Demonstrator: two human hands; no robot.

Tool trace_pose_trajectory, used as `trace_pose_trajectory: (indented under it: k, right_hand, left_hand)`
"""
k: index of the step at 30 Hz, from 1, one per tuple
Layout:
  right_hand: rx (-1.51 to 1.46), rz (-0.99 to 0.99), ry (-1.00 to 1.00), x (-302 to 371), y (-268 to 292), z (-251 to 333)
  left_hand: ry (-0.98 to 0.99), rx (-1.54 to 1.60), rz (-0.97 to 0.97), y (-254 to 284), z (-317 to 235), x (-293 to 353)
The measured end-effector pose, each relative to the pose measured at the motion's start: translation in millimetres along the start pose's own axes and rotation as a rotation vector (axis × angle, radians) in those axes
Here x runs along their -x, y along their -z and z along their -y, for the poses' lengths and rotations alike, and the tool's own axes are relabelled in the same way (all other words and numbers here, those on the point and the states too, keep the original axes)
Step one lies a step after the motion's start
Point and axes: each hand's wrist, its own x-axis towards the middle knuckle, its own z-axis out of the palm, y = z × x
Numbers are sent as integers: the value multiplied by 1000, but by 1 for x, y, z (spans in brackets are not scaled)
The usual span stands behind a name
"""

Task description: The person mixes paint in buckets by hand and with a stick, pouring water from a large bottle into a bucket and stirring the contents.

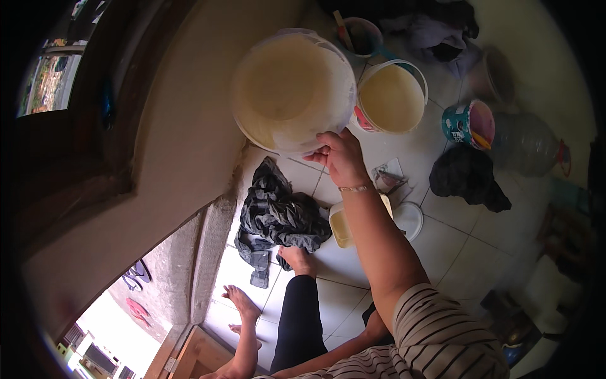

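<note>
Cloth (pixel 287 215) by foot (pixel 295 259), bucket (pixel 392 100) near held bowl (pixel 284 85).

A pale wall (pixel 183 132) meets the white tiled floor (pixel 461 268) (daylight brightens the doorway (pixel 120 322)).

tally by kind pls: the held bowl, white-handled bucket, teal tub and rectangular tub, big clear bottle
Bowl, in the right hand: 1
Bucket: 1
Tubs, teal tub and rectangular tub: 2
Bottle: 1
Total: 5
</note>
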Motion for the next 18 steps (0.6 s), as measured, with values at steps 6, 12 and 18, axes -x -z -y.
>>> trace_pose_trajectory:
  k: [6,12,18]
  right_hand:
    - [143,0,102,50,13,37]
    - [307,-40,124,66,20,52]
    - [463,-99,243,95,7,71]
  left_hand:
    - [-24,-26,8,-2,-4,2]
    - [-91,-31,-1,-7,-4,2]
    - [-125,-128,-19,-15,9,-3]
